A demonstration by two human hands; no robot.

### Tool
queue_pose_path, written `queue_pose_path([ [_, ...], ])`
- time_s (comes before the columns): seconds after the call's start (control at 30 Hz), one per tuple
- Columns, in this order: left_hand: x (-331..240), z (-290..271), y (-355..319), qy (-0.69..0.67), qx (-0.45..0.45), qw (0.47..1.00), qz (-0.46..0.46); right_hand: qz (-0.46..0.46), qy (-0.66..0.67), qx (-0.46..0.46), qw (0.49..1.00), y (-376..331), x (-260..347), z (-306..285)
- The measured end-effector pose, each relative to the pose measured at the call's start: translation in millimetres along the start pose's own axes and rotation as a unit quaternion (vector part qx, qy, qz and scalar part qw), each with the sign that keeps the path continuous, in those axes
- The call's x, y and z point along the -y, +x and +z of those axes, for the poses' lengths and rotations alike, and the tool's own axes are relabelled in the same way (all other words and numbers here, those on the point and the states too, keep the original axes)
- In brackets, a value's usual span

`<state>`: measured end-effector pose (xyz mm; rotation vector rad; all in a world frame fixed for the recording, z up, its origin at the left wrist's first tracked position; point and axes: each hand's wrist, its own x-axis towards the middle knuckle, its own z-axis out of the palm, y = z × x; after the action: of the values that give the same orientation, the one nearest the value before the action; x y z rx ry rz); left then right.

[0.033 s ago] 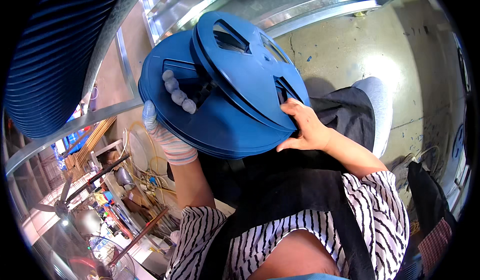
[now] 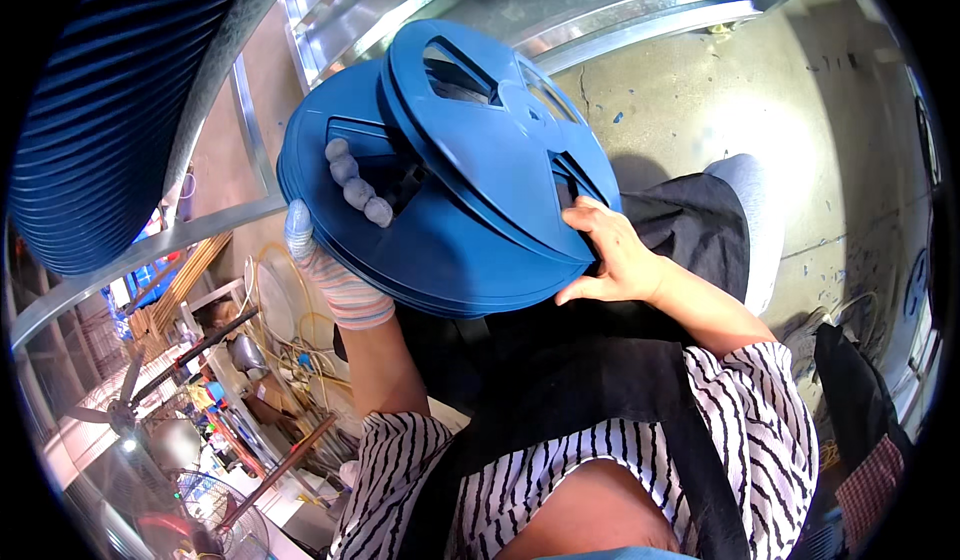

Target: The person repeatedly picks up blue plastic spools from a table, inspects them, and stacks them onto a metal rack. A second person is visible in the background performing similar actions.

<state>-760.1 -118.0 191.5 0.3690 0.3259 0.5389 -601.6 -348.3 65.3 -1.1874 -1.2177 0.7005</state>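
I hold several large flat blue plastic reels against my front. My left hand [image 2: 345,222], in a striped glove with grey-blue fingertips, grips the lower stack of reels [image 2: 440,260] from the left, with its fingers hooked through a cut-out. The top blue reel [image 2: 480,140] is tilted up off the stack, and metal shows through its openings. My bare right hand [image 2: 612,255] grips this top reel at its right edge, fingers in a slot. My dark apron and striped shirt are below.
A tall stack of more blue reels [image 2: 95,110] fills the upper left. Metal rack rails [image 2: 190,232] run beneath it and another metal frame [image 2: 640,20] runs across the top. Concrete floor [image 2: 740,90] lies at the right, a dark bag [image 2: 855,390] at the lower right, and a fan [image 2: 120,415] among clutter at the lower left.
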Motion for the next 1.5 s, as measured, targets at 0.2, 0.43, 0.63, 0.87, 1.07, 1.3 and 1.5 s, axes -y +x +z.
queue_pose_path([
  [0.2, 2, -4, 1, 0.075, -0.046, 0.996, 0.001, 0.087, 0.014, -0.059, 0.994, 12, 21, -42],
  [0.43, -6, -7, -2, 0.115, -0.069, 0.991, 0.007, 0.302, 0.36, -0.393, 0.79, 15, 17, -99],
  [0.63, -4, 3, -6, 0.123, -0.08, 0.989, -0.007, 0.302, 0.41, -0.483, 0.712, -8, -3, -132],
  [0.87, -1, 7, -24, 0.058, 0.003, 0.997, -0.057, 0.247, 0.477, -0.461, 0.706, -19, -25, -147],
  [1.07, 5, 19, -41, 0.014, 0.0, 0.999, -0.043, 0.241, 0.505, -0.424, 0.712, -23, -36, -158],
  [1.3, 13, 31, -62, 0.0, -0.056, 0.998, -0.003, 0.247, 0.504, -0.412, 0.718, -5, -33, -153],
  [1.5, 15, 41, -75, -0.006, -0.124, 0.991, 0.042, 0.299, 0.371, -0.283, 0.832, 40, -12, -129],
])
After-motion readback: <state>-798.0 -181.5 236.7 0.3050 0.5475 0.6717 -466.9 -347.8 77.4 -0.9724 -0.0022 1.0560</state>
